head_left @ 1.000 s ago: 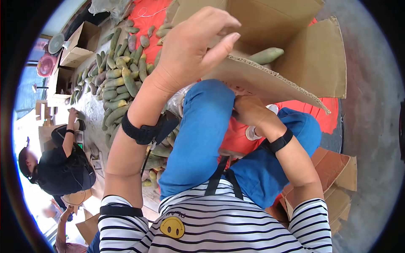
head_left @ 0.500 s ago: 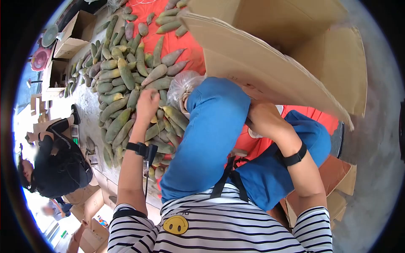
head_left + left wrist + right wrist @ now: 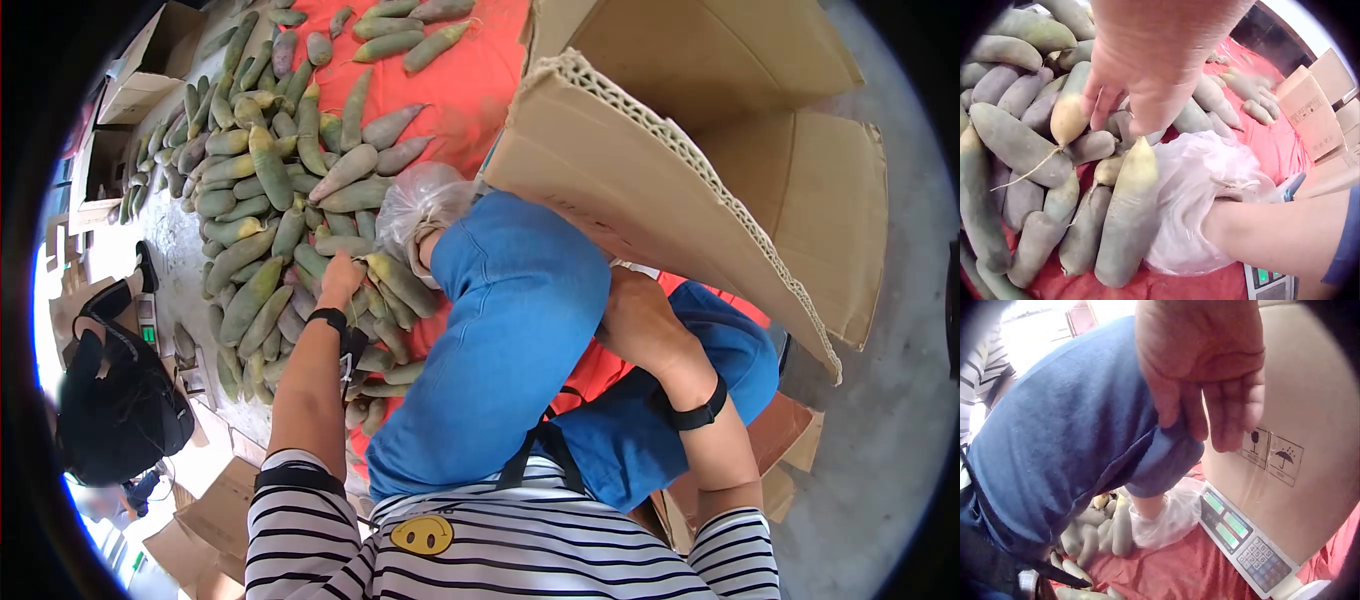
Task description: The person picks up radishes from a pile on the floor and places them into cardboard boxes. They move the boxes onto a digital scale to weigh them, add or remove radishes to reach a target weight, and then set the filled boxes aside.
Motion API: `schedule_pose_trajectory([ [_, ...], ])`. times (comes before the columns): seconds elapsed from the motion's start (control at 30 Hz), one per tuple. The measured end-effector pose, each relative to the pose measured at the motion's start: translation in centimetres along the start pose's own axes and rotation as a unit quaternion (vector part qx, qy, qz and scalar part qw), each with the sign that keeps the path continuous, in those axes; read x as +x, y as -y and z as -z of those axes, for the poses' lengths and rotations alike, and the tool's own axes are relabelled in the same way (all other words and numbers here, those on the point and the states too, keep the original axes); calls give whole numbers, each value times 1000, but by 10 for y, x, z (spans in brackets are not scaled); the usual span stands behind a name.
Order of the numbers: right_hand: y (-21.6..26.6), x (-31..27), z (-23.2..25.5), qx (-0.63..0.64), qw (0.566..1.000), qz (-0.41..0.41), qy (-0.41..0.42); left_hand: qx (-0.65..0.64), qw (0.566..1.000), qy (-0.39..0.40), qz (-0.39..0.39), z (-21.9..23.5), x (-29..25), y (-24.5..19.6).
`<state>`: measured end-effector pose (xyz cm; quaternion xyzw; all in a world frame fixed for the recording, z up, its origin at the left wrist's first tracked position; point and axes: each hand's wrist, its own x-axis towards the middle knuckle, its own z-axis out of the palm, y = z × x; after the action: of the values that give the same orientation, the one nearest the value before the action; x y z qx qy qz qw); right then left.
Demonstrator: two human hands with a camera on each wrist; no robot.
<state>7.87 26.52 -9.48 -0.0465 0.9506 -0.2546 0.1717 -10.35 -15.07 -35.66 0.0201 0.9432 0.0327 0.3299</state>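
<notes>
Over the pile of long green and greyish vegetables (image 3: pixel 268 170), the left hand (image 3: pixel 342 280) reaches down. The left wrist view shows that hand (image 3: pixel 1160 62) with thumb and fingers apart among the vegetables, beside a yellow-tipped one (image 3: pixel 1132 212); whether it touches one is unclear. Beside the raised knee and below the large cardboard box (image 3: pixel 640 180) is the right hand (image 3: pixel 645 320). In the right wrist view this hand (image 3: pixel 1210 369) holds nothing, its fingers hanging loosely by the knee and the box side (image 3: pixel 1297 506).
A clear plastic bag (image 3: pixel 1191 194) wraps the foot next to the pile. A scale with lit displays (image 3: pixel 1241 544) stands against the box on red cloth (image 3: pixel 1154 569). More cartons (image 3: pixel 205 510) and a person in black (image 3: pixel 120 400) are at the left.
From above the near box flap, the left hand has moved left and down to the pile. The vegetable seen inside the box is out of sight. The box appears farther right and lower.
</notes>
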Motion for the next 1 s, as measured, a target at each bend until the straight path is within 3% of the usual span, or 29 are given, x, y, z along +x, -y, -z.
schedule_pose_trajectory([
  [0.17, 4, 2, 2, 19, 1000, 0, -11, 9, 998, -32, -54, -11, -21, -1],
  [0.27, 1, 2, -4, 0, 1000, 7, -16, -53, 996, -52, -55, -5, -45, -10],
  [0.33, 0, 1, -6, 4, 1000, 7, -28, -101, 984, -94, -113, -5, -60, -8],
  [0.4, 0, 0, -5, 9, 999, 5, -42, -106, 982, -103, -122, -8, -72, -8],
  [0.5, 2, 1, -1, -28, 999, 22, -24, -194, 972, -54, -120, -15, -85, -4],
  [0.6, 1, 1, -8, -68, 997, -27, 10, -203, 955, -36, -214, -13, -97, -15],
  [0.7, -3, 3, -11, -72, 995, -57, 40, -184, 936, -109, -279, 29, -136, -42],
  [0.8, -7, 2, -10, -42, 998, -42, 33, -253, 911, -204, -255, 64, -146, -36],
  [0.83, -8, 1, -9, -53, 997, -42, 31, -299, 900, -243, -203, 84, -159, -45],
  [0.87, -8, 0, -9, -63, 997, -42, 30, -312, 896, -238, -206, 121, -181, -57],
  [0.9, -7, -2, -7, -60, 997, -43, 26, -399, 871, -238, -157, 154, -205, -76],
  [1.0, -4, -5, -4, -71, 997, -36, 7, -442, 785, -367, -232, 234, -283, -126],
])
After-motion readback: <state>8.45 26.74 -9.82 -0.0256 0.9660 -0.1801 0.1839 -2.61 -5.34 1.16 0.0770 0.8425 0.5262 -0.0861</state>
